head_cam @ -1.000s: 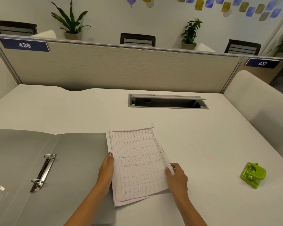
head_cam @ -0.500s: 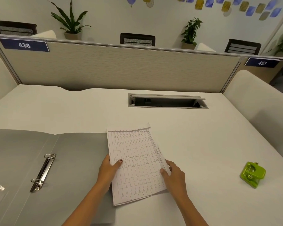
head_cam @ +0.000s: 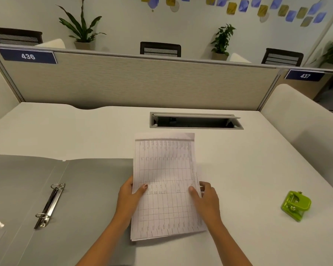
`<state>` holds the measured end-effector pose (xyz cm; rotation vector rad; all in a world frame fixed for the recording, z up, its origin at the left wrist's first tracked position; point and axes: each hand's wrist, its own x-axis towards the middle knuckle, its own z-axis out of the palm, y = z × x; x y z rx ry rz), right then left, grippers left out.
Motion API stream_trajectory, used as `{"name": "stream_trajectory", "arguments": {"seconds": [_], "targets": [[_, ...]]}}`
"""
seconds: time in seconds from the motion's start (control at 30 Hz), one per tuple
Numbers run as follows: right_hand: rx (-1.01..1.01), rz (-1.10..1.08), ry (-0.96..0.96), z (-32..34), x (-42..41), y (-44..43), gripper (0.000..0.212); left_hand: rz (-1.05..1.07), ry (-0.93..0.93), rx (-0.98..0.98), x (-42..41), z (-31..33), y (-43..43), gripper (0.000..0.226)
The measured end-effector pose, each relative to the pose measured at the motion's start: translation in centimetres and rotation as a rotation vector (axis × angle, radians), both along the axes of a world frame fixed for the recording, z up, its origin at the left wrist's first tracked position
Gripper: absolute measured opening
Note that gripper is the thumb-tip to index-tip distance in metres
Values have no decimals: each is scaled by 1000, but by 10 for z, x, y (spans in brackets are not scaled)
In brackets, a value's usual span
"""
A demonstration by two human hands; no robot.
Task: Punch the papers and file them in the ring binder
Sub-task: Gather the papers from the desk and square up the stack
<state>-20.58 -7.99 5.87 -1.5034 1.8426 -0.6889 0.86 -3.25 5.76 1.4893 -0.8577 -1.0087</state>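
Observation:
A small stack of printed table sheets, the papers, is held in the middle of the white desk, lifted at the far end. My left hand grips the stack's left edge, thumb on top. My right hand grips its right edge the same way. A grey ring binder lies open on the left, and its metal ring mechanism looks shut. The papers' left edge overlaps the binder's right flap. A green hole punch sits far right on the desk.
An open cable slot is set into the desk behind the papers. A beige partition closes the back. Padded side panels stand at right and left.
Both hands have turned the stack from tilted to nearly straight, shifted it slightly right and lifted its far end. Thumbs now rest on top of the sheets.

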Motion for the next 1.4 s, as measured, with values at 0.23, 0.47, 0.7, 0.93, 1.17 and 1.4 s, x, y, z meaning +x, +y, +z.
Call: {"name": "stream_trajectory", "arguments": {"seconds": [0.23, 0.47, 0.7, 0.93, 1.17, 1.4], "targets": [[-142, 10, -187, 37, 1, -4, 26, -50, -161, -128, -9, 22, -6, 40], [-499, -75, -365, 72, 7, 5, 10, 64, -198, -352, -29, 64, -13, 37], [-536, -152, -471, 74, -3, 15, 20, 53, -123, -431, -33, 82, -13, 34], [-575, -126, -478, 78, -5, 18, 7, 54, -192, -454, -42, 85, -8, 31], [-532, -167, -486, 64, -8, 22, 10, 58, -202, -478, -40, 78, -5, 32], [-572, -143, -470, 70, -7, 23, 7, 90, -246, -510, -42, 80, -1, 17]]}}
